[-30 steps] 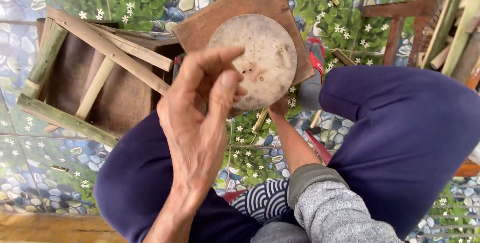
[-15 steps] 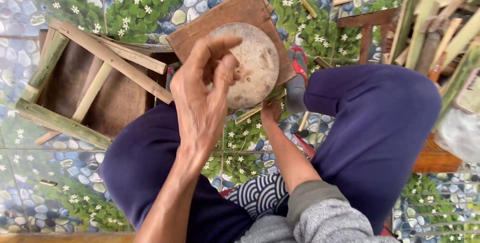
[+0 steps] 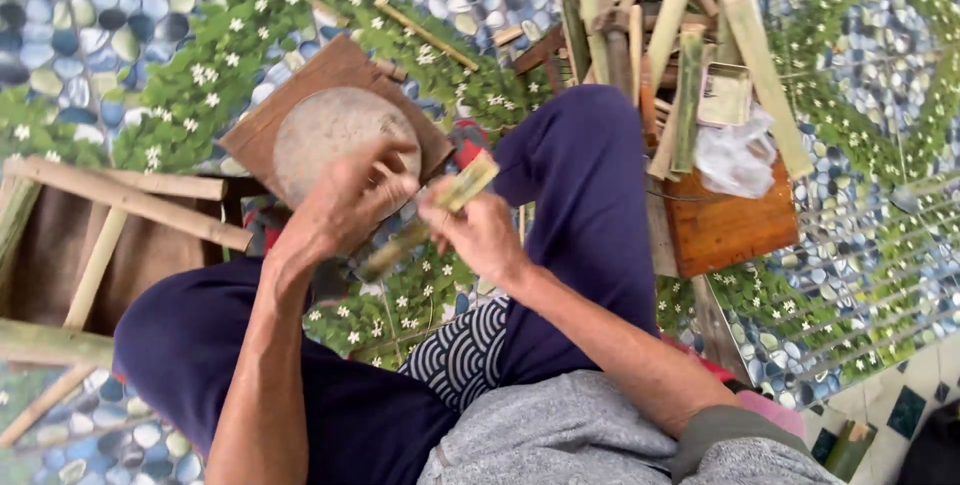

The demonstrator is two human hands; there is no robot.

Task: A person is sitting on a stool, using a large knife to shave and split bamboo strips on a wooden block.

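I sit with knees apart in dark blue trousers. My left hand (image 3: pixel 350 200) and my right hand (image 3: pixel 480 230) both grip a short greenish bamboo stick (image 3: pixel 462 185) held slantwise between my knees. The stick's lower end (image 3: pixel 385 257) pokes out below my left hand. Behind my left hand lies a round pale wooden block (image 3: pixel 320 125) on a brown square board (image 3: pixel 330 70).
A bamboo frame over brown cloth (image 3: pixel 90 245) stands at the left. A pile of split bamboo strips (image 3: pixel 660 35), a small metal tin (image 3: pixel 725 95), a clear plastic bag (image 3: pixel 735 160) and a brown wooden box (image 3: pixel 730 225) sit at the right. The floor is a pebble-and-flower patterned mat (image 3: pixel 180 35).
My view has swung right, showing the bamboo pile and box. My right hand rose from between my knees with a bamboo stick, and my left hand came off the round block onto it.
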